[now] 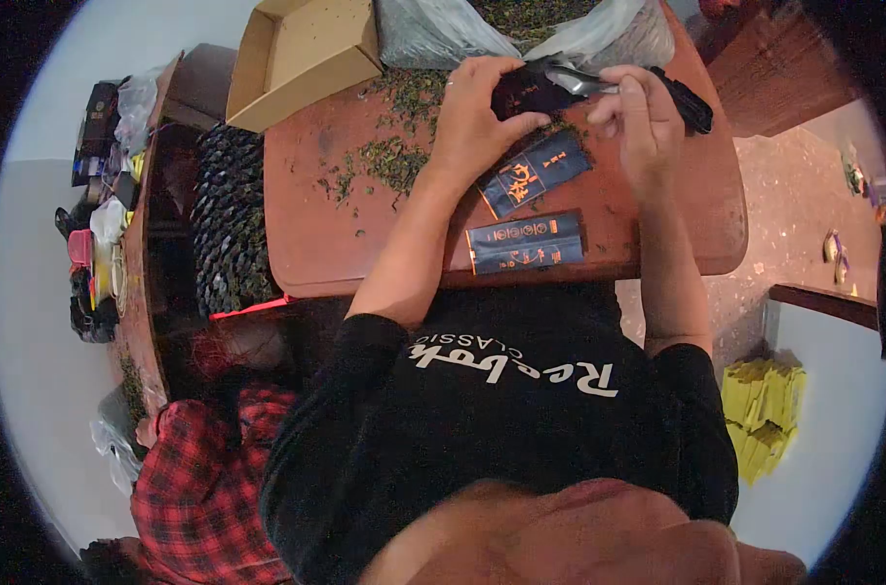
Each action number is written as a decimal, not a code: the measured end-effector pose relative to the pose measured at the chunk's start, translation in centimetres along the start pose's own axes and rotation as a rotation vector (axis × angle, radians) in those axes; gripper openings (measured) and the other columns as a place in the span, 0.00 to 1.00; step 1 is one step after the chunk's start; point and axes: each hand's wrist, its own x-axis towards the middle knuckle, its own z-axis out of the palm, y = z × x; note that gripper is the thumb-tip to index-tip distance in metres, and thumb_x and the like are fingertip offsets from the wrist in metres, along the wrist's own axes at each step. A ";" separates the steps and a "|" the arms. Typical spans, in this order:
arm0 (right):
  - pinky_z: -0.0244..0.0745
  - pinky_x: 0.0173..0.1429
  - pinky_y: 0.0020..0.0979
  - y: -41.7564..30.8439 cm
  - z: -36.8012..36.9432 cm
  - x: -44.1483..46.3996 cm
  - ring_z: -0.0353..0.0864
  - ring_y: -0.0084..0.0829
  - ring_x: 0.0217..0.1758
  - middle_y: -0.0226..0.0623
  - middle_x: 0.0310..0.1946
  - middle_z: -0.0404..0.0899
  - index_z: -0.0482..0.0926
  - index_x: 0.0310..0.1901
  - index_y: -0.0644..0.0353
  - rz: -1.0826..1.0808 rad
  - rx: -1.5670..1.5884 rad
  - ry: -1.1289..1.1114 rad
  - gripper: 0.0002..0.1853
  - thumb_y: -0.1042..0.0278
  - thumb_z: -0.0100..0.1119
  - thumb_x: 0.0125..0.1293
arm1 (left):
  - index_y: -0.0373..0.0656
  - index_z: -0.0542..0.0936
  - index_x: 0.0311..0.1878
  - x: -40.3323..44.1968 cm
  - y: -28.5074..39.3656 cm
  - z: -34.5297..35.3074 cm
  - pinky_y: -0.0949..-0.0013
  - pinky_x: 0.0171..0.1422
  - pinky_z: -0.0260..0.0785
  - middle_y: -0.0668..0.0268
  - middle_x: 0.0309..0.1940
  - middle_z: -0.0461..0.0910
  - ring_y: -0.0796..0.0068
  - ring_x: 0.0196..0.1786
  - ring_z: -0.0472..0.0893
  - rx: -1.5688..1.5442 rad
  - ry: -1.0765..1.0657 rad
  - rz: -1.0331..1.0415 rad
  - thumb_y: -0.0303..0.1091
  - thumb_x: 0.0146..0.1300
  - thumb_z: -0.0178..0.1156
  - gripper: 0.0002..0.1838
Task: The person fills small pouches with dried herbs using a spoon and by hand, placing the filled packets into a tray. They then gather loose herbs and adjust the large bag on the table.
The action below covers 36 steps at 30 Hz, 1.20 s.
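Observation:
My left hand (482, 115) reaches to the far part of the reddish-brown table, its thumb and fingers curved around a dark pouch (523, 95). In my right hand (643, 122), closed fingers grip a shiny metal scoop (577, 82), its end over the pouch. The pouch's contents cannot be made out. Nearer to me lie two dark flat packets with orange print: a tilted one (536, 175) just below the pouch, and another (526, 244) close to the table's front edge. A black object (689, 100) lies beyond my right hand, partly hidden.
Loose dark green tea-like leaves (389, 164) are scattered on the table (316, 249). A cardboard box (307, 58) and a clear plastic bag (443, 34) of leaves stand at the back. A person in a red checked shirt (204, 478) is at left. Yellow packets (763, 414) are stacked at right.

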 end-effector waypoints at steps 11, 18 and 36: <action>0.73 0.34 0.22 -0.2 0.5 -0.8 0.76 0.16 0.26 0.28 0.25 0.81 0.79 0.51 0.61 -0.169 -0.227 -0.149 0.13 0.65 0.47 0.77 | 0.42 0.80 0.51 0.0 0.4 -0.3 0.64 0.58 0.72 0.60 0.45 0.79 0.61 0.51 0.80 -0.102 0.000 -0.077 0.32 0.42 0.79 0.29; 0.76 0.37 0.31 -0.8 0.5 -0.8 0.80 0.29 0.29 0.34 0.25 0.79 0.80 0.50 0.59 -0.328 -0.409 -0.259 0.10 0.70 0.51 0.73 | 0.42 0.81 0.50 0.0 0.3 -0.3 0.63 0.58 0.72 0.59 0.46 0.80 0.60 0.51 0.81 -0.080 0.005 0.017 0.29 0.42 0.76 0.27; 0.75 0.34 0.26 -1.1 0.2 -1.1 0.80 0.24 0.26 0.33 0.24 0.80 0.81 0.49 0.61 -0.314 -0.316 -0.064 0.11 0.71 0.49 0.75 | 0.42 0.81 0.48 0.1 -0.2 0.0 0.60 0.58 0.72 0.59 0.45 0.80 0.56 0.51 0.80 -0.038 0.035 0.008 0.34 0.44 0.74 0.25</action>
